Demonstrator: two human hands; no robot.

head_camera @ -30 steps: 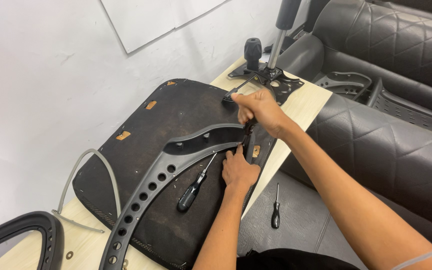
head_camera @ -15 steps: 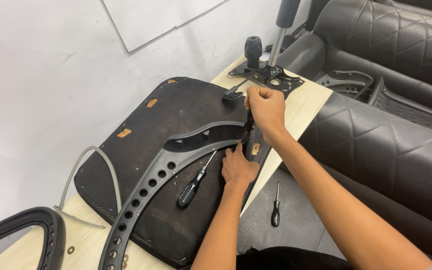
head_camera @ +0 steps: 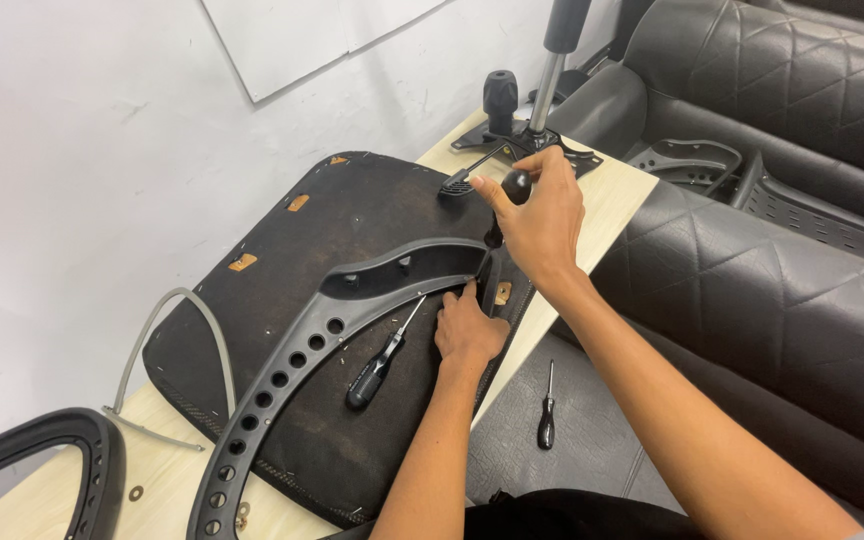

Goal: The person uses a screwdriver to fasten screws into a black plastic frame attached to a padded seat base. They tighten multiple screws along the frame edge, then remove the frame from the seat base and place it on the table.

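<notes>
Head view looks down on a pale wooden table [head_camera: 592,215] pushed against a white wall [head_camera: 72,150], with an upturned black seat pan [head_camera: 332,230] filling most of it; the pan's near right edge overhangs the table edge, beyond which the floor drops away beside a black quilted sofa [head_camera: 752,320]. Open room is scarce: bare table shows only at the far right corner and near the lower left. A perforated black armrest bracket [head_camera: 292,370] lies across the pan, its long axis curving from the lower left up toward the right hand. The right hand [head_camera: 542,220] is closed around the rounded black handle of a screwdriver [head_camera: 512,195], which stands nearly upright with its tip pointing down at the bracket's upper end; the shaft is mostly hidden behind the fingers. The left hand [head_camera: 467,330] rests flat with loosely spread fingers, pressing the bracket's end and holding nothing. A second screwdriver [head_camera: 380,360] lies on the pan just left of that hand, tip pointing up right. A small screwdriver [head_camera: 547,410] lies on the floor. A chair mechanism with gas cylinder [head_camera: 542,110] stands at the far corner, cut off at the top. A grey bent tube [head_camera: 167,350] and another armrest [head_camera: 42,460], partly cropped, sit lower left.
</notes>
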